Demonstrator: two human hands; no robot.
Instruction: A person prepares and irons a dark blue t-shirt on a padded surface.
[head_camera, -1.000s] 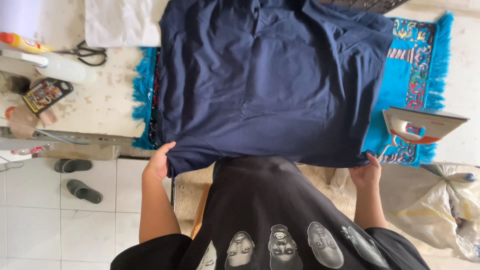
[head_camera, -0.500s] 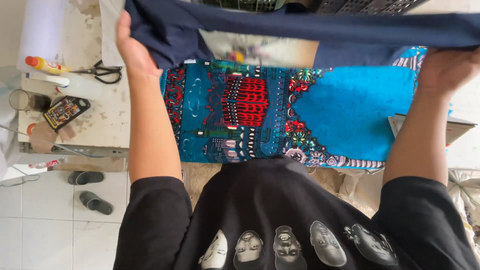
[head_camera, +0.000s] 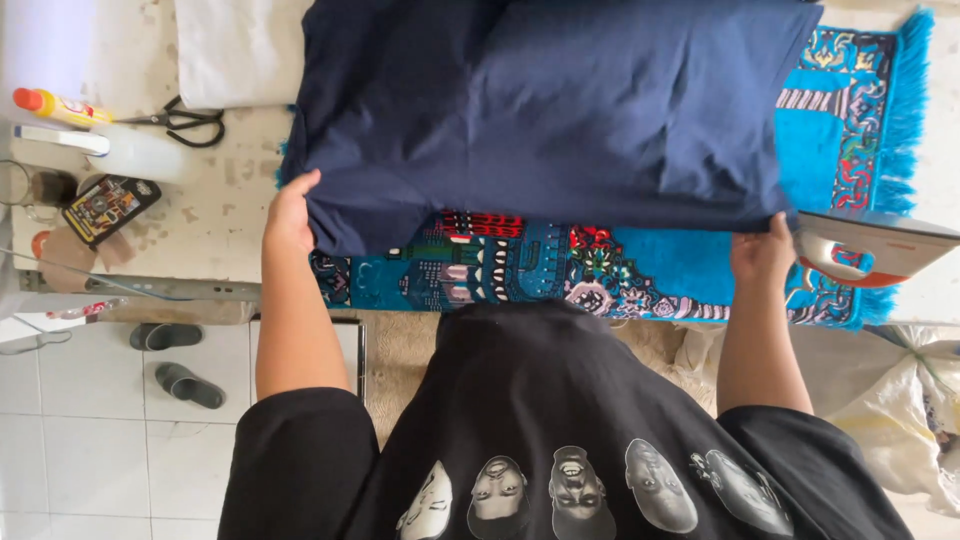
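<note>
A dark navy garment (head_camera: 560, 110) lies spread over a bright blue patterned rug (head_camera: 560, 265) on the table. My left hand (head_camera: 290, 210) grips the garment's near left corner. Its near right corner is pinched by my right hand (head_camera: 762, 250). Beside my right hand an electric iron (head_camera: 868, 250) with an orange trim stands on the rug.
Black scissors (head_camera: 185, 120), a yellow bottle with a red cap (head_camera: 55, 107), a clear bottle (head_camera: 120, 150), a small dark packet (head_camera: 108, 207) and a white cloth (head_camera: 235, 50) sit on the worn table at the left. Sandals (head_camera: 175, 360) lie on the white tiled floor. A pale sack (head_camera: 905, 410) is at right.
The garment was lifted high off the rug, showing the pattern beneath, and now lies flat again, farther from me, with both hands still on its near edge.
</note>
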